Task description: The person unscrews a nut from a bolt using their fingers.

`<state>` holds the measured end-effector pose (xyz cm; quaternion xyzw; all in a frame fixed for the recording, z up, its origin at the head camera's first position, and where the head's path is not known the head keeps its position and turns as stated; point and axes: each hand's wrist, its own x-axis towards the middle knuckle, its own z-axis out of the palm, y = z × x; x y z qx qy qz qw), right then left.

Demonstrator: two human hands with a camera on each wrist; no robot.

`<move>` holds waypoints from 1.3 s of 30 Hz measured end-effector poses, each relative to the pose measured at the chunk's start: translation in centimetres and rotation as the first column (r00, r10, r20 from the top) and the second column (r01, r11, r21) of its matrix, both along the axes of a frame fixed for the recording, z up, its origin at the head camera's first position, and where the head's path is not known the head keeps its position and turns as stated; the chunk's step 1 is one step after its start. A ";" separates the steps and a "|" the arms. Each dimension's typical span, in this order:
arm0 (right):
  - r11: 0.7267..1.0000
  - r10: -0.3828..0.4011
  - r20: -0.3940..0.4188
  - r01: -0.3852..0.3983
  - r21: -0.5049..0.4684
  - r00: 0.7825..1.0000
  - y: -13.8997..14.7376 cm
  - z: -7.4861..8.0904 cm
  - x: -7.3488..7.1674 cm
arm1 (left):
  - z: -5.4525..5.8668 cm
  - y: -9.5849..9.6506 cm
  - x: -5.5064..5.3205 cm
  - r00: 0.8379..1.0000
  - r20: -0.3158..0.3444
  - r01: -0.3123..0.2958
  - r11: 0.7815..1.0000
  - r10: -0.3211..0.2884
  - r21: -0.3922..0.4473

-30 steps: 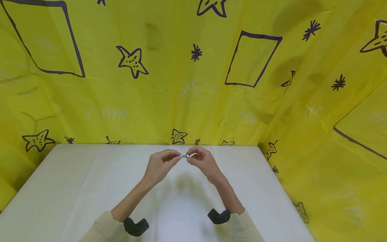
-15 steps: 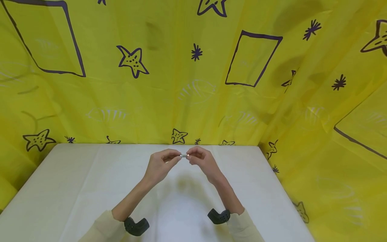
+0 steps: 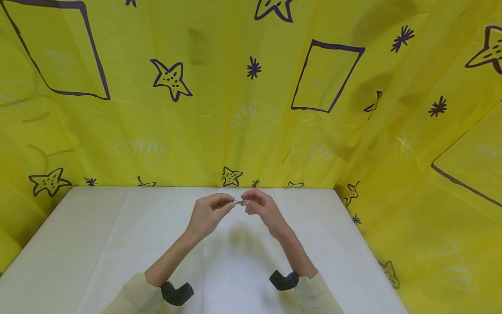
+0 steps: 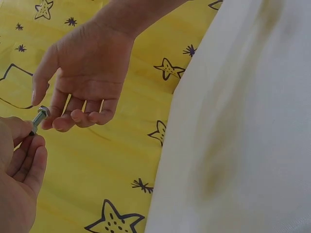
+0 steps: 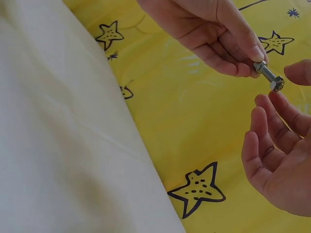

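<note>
A small silver hex bolt (image 5: 268, 74) with a threaded shank spans the gap between the two hands, above the table. My left hand (image 3: 205, 213) pinches its far end between thumb and fingertips, where a nut (image 5: 260, 65) sits on the thread. At the other end, the hex head (image 4: 44, 110) faces my right hand (image 3: 262, 209). The right thumb (image 5: 299, 72) stands off to one side of the head, while the index fingertip (image 5: 274, 96) is right by it. The other right fingers are relaxed and slightly bent, holding nothing.
A white-covered table (image 3: 137, 244) lies under both hands. Yellow curtain (image 3: 204, 126) with drawn stars and frames hangs behind and at the sides. Black curved wrist mounts (image 3: 177, 294) stick out near both sleeves.
The right thumb and fingers have loosened from the bolt head, the thumb drawing back a little. My left hand keeps its pinch, and the bolt stays nearly in place.
</note>
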<state>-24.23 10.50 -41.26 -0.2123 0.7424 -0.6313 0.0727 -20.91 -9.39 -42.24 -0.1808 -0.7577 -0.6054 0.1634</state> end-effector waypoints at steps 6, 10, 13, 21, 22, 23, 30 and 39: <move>1.000 0.002 0.001 -0.002 0.015 1.000 0.0 -0.1 0.0 | -0.1 -0.1 -0.1 1.000 -0.004 0.002 1.000 -0.002 -0.005; 1.000 0.023 -0.031 -0.022 0.006 0.999 0.0 -0.1 0.0 | 0.0 -0.1 0.0 1.000 -0.004 -0.001 1.000 0.001 -0.006; 0.999 0.033 -0.048 -0.033 0.002 0.998 0.0 -0.2 0.0 | 0.1 -0.1 0.1 1.000 0.002 -0.005 1.000 0.005 -0.002; 0.999 0.020 -0.002 -0.020 -0.028 1.000 -0.1 0.0 0.1 | 0.0 -0.3 0.1 1.000 0.009 0.000 1.000 0.000 0.014; 1.000 0.011 0.008 -0.011 -0.025 1.000 -0.1 0.0 0.1 | 0.0 -0.3 0.1 1.000 0.008 -0.001 1.000 0.001 0.014; 1.000 0.003 0.016 -0.003 -0.021 1.000 -0.1 0.0 0.1 | 0.0 -0.3 0.0 1.000 0.008 -0.002 1.000 0.002 0.013; 1.000 0.005 0.016 -0.005 -0.018 1.000 -0.1 -0.1 0.0 | 0.1 -0.3 0.1 1.000 0.003 0.001 1.000 -0.001 0.008; 0.998 0.043 -0.033 -0.045 -0.045 0.999 -0.1 -0.3 0.0 | 0.1 -0.5 0.1 1.000 0.009 -0.009 1.000 0.009 -0.002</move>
